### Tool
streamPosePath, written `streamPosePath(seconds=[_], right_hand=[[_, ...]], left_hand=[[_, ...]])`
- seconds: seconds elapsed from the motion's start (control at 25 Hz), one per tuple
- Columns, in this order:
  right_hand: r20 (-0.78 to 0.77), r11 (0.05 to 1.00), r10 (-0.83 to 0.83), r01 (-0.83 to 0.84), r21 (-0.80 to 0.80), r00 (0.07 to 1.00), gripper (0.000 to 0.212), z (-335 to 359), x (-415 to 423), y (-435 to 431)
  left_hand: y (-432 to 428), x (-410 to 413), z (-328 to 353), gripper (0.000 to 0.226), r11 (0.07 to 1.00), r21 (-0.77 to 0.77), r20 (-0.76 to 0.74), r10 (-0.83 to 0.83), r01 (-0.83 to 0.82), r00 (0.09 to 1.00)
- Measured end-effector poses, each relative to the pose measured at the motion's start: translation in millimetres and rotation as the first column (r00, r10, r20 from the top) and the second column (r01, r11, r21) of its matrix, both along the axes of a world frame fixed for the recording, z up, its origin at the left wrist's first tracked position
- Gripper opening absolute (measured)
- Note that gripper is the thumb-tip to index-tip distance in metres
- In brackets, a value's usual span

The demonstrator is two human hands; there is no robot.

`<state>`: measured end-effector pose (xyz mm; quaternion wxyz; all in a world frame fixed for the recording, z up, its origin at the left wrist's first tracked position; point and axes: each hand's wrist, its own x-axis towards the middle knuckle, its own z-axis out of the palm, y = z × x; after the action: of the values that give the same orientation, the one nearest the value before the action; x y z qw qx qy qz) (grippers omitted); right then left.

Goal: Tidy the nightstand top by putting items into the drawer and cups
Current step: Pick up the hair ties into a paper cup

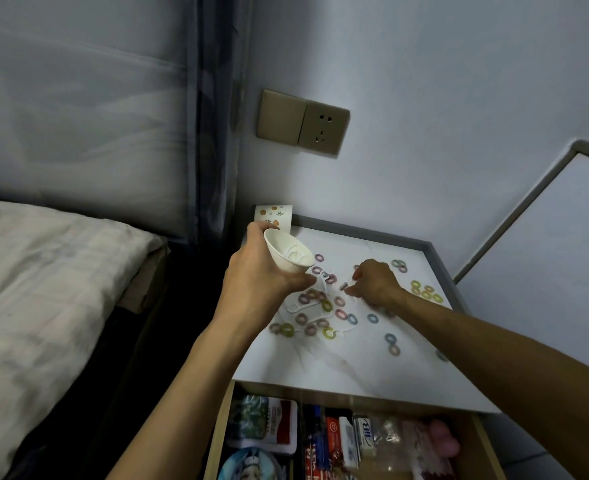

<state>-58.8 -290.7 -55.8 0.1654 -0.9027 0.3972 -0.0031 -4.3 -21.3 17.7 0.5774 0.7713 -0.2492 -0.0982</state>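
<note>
**A:** Right, the left hand (255, 278) has its fingers wrapped round the white cup (288, 252). It's held up over the back-left part of the tabletop (338, 368) and tipped so the mouth faces the right hand (372, 282).

**B:** And that right hand is down among the small rings (327, 305) scattered across the middle. Its fingers are bunched with the tips at the surface. Whether they've actually pinched anything, nobody can tell, because the knuckles hide it.

**A:** There's something pale and thin inside the cup. It looks like the white picks (300, 307) lying among the rings, just beside the left wrist.

**B:** So this cup is probably taking the picks. To do it well, the person should bring the cup low and close, with its rim right under the picking fingers. Then it's one pick at a time, lifted clear so no ring gets dragged along, and let go only once it's past the rim.

**A:** And mind the tilt. Tip it much further and what's inside could slide out.

**B:** Agreed. A patterned cup (275, 214) stands in the back-left corner, behind the left hand, likely for the rings. The drawer (217, 434) is open below the front edge, already well filled.
</note>
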Motion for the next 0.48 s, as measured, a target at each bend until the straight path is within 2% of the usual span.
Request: streamPosePath(seconds=[0.16, 0.36, 0.48], right_hand=[[-0.047, 0.994, -0.100, 0.098, -0.037, 0.994, 0.046, 4.3, 2.5, 7.5], [-0.185, 0.992, -0.085, 0.066, -0.107, 0.979, 0.038, 13.0, 8.6, 14.1], [-0.233, 0.985, -0.071, 0.032, -0.168, 0.970, 0.021, 13.8, 11.9, 18.5]], left_hand=[[0.5, -1.9, -0.6, 0.081, 1.000, 0.007, 0.012, -0.009, 0.009, 1.000], [3.4, -1.1, -0.1, 0.082, 1.000, 0.005, 0.006, -0.010, 0.010, 1.000], [5.5, 1.0, 0.1, 0.082, 1.000, 0.001, 0.000, -0.008, 0.008, 1.000]])
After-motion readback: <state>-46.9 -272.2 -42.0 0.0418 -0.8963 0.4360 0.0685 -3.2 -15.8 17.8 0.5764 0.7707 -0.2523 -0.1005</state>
